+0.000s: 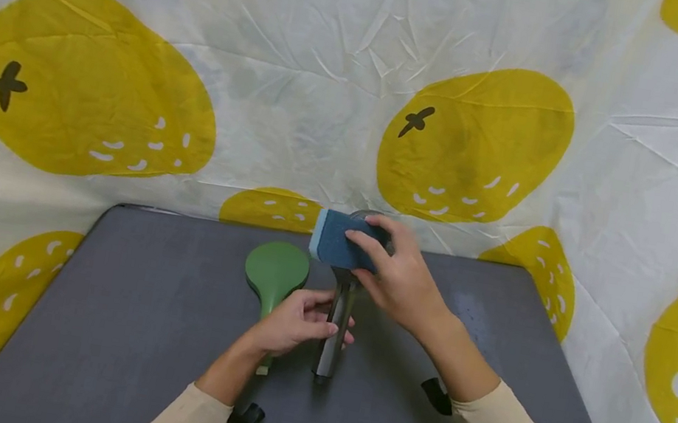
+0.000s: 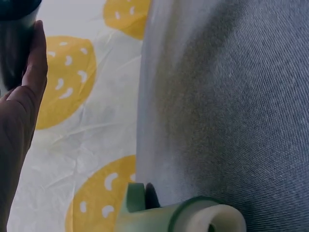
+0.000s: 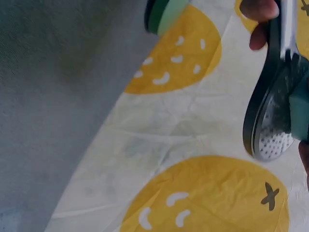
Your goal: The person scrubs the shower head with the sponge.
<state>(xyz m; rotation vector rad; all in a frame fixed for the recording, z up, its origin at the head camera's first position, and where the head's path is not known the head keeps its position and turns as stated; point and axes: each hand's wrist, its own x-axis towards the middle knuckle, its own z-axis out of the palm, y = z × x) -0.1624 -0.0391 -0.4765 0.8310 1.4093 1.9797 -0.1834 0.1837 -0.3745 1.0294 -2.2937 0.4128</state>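
My left hand (image 1: pixel 302 322) grips the handle of a dark metal shower head (image 1: pixel 332 341), held up over the grey table (image 1: pixel 125 325). My right hand (image 1: pixel 397 275) holds a blue sponge (image 1: pixel 334 241) pressed against the head's round face. The right wrist view shows the perforated face of the dark shower head (image 3: pixel 274 131) with the sponge (image 3: pixel 301 108) on it. A green shower head (image 1: pixel 276 270) lies flat on the table just left of my left hand; the butt end of the green shower head (image 2: pixel 193 217) shows in the left wrist view.
A white cloth with yellow fruit prints (image 1: pixel 471 144) hangs behind and beside the table. The table's back edge runs just behind the shower heads. Dark wrist straps (image 1: pixel 436 394) sit on both cream sleeves.
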